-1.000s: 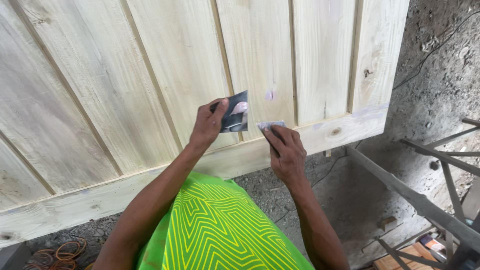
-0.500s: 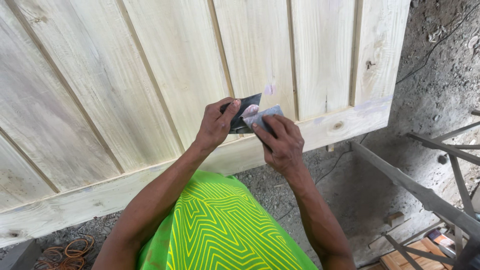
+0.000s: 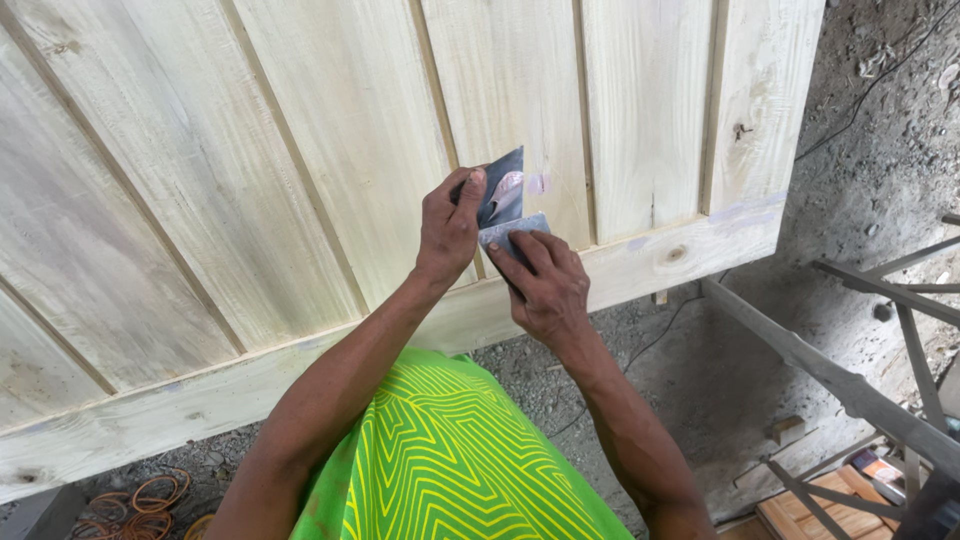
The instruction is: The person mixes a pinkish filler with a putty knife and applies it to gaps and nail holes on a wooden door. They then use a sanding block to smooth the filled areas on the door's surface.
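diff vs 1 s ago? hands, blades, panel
The left hand and right hand closed together: a second ago their blades were apart, now the right hand's scraper sits against the dark blade held by the left, with pinkish filler on it. Both hands kept their grip. The plank door panel and the filler patch stayed put.

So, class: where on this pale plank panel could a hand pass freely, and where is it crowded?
Free: the broad boards of the wooden panel left of the left hand, and the boards right of the pinkish filler patch. Crowded: above the bottom rail, where the left hand's dark scraper meets the right hand and its pale blade.
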